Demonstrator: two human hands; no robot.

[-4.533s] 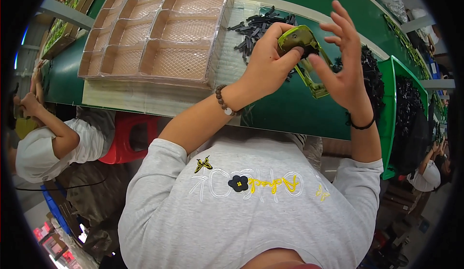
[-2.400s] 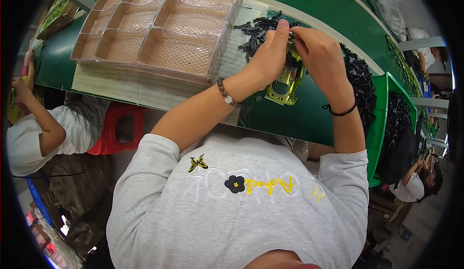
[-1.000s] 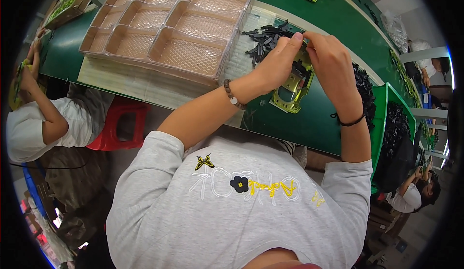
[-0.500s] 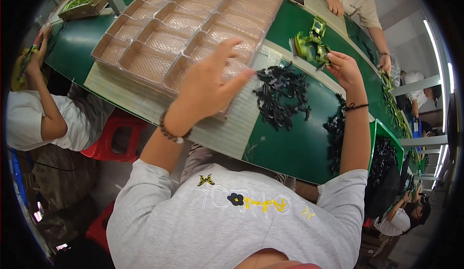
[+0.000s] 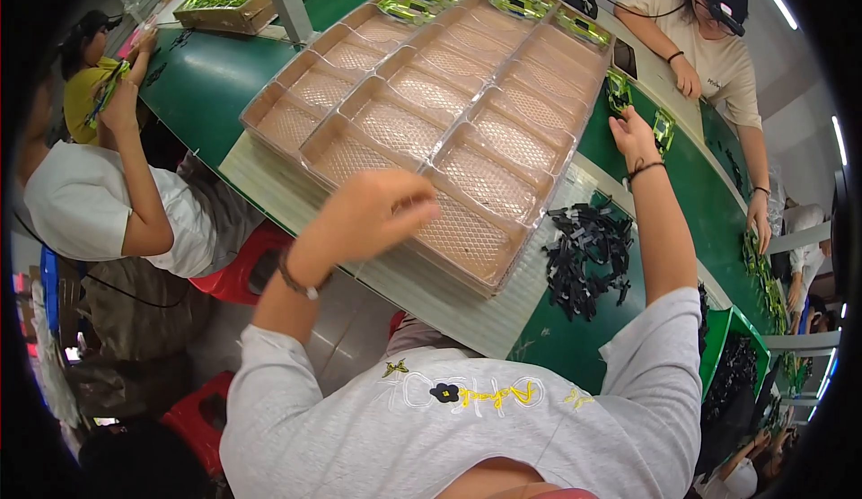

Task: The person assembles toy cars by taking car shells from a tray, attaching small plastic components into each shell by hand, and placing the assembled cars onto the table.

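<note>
Right hand (image 5: 633, 135) reaching across green desk (image 5: 628, 194), fingers loose beside green part (image 5: 618, 91); left hand (image 5: 373, 212) curled empty over tray (image 5: 431, 113). Best placed squarely, clear of tray.

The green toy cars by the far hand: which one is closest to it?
The green car just left of the right hand, on the green table beside the tray's corner. Another green car sits right of the hand, slightly farther.
</note>
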